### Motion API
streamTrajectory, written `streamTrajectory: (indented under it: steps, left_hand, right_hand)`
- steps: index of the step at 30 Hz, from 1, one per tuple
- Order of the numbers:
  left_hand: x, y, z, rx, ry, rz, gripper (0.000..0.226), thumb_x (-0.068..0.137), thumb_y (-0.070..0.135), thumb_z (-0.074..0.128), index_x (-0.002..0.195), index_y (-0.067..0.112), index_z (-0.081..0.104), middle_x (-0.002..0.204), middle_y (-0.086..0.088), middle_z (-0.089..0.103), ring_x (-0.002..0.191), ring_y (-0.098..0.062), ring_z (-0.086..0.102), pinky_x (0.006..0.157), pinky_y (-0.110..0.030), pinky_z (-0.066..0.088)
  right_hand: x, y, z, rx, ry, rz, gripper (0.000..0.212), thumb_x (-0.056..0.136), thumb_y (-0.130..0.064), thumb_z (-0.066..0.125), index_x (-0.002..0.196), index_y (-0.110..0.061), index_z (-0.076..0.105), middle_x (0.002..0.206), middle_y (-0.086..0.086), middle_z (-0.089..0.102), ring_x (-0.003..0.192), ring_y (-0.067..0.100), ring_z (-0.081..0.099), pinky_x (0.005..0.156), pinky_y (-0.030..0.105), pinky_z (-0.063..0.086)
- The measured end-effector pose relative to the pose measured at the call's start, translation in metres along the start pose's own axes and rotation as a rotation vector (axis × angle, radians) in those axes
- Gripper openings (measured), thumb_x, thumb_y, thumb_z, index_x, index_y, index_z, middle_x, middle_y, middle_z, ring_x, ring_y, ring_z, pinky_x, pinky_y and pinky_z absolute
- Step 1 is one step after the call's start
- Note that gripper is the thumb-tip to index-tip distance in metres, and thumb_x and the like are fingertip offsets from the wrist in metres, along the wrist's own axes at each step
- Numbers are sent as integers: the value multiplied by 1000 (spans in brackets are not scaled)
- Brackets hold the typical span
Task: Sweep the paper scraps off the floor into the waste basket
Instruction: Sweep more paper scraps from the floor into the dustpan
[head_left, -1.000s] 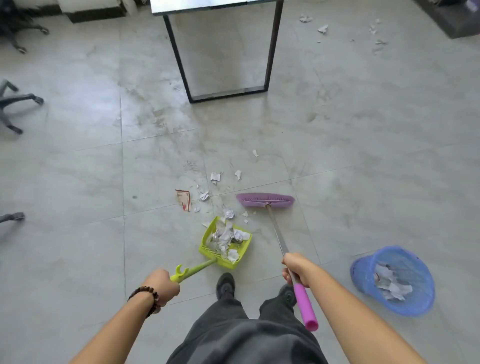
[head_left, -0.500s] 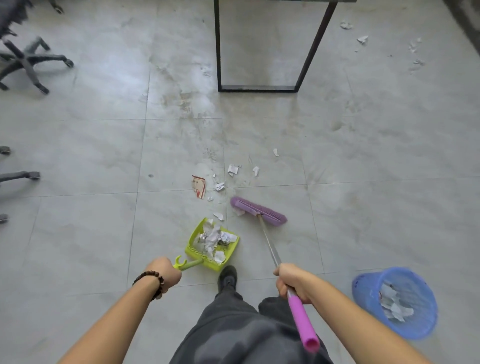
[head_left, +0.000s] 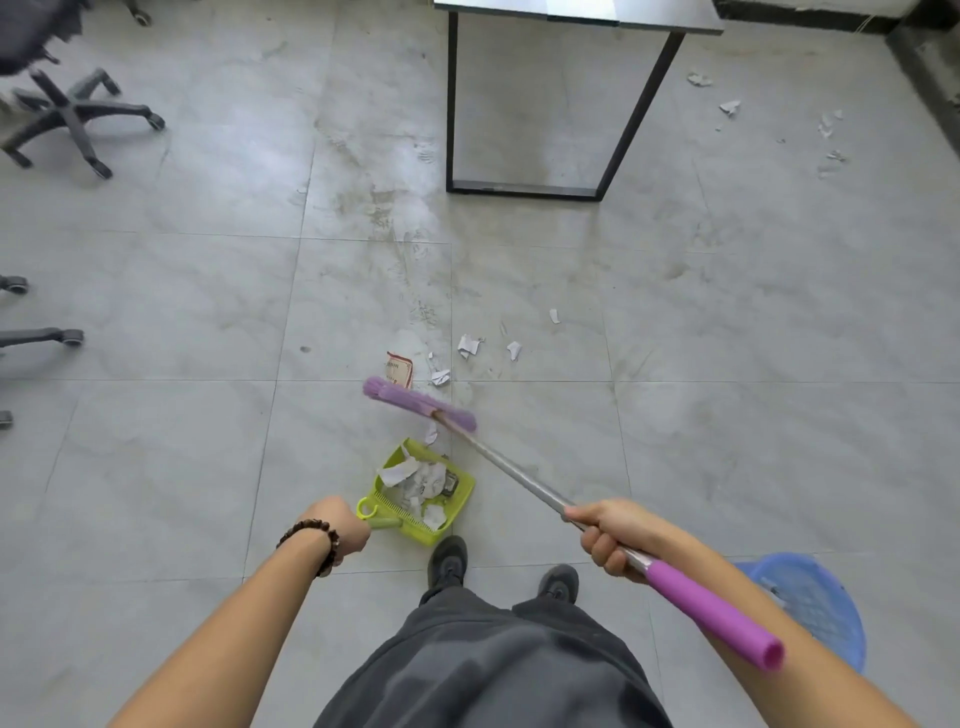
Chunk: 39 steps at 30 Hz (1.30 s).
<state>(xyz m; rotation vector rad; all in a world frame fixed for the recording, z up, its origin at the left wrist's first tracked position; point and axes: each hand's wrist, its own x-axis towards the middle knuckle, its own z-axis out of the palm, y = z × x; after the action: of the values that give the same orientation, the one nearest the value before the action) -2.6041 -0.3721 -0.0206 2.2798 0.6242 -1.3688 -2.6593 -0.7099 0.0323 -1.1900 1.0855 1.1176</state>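
Curling left fingers (head_left: 358, 538) grip dustpan (head_left: 466, 486), right fingers (head_left: 602, 545) grip broom (head_left: 519, 478); table (head_left: 571, 14), chairs (head_left: 78, 111) beyond.

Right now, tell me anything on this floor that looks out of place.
Torn paper scraps lie loose on the floor just beyond the broom, one a red-edged piece. A second scatter sits far off, right of the table. One scrap lies just short of the dustpan. Dirty scuffs streak the tiles before the table.
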Motion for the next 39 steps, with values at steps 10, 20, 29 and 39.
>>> streamTrajectory:
  steps: [10,20,29,39]
  left_hand:
    - [10,-39,11,-298,13,-27,6,81,6,57,80,7,51,62,-7,40,47,-18,32,45,-18,24]
    - [11,-17,18,45,302,-42,10,78,13,57,78,11,67,63,-4,59,58,-21,54,47,-24,37]
    - [2,-10,15,21,307,-59,11,76,11,58,66,12,57,60,-5,56,59,-25,54,47,-24,35]
    - [5,-2,14,28,311,-63,16,77,10,58,62,12,53,57,-5,53,53,-23,49,43,-22,31]
  right_hand:
    - [70,-84,46,-574,258,-406,12,92,-15,44,87,-6,51,60,12,50,43,22,47,38,23,40]
    - [141,-97,62,-632,182,-235,30,95,-5,26,119,-13,42,71,15,51,45,18,44,45,25,38]
    - [112,-29,28,-486,287,-10,21,88,-23,36,76,-9,46,61,6,43,40,14,34,38,16,27]
    - [107,-48,30,-956,425,-277,37,99,-38,33,91,-7,51,76,11,59,41,22,56,43,23,43]
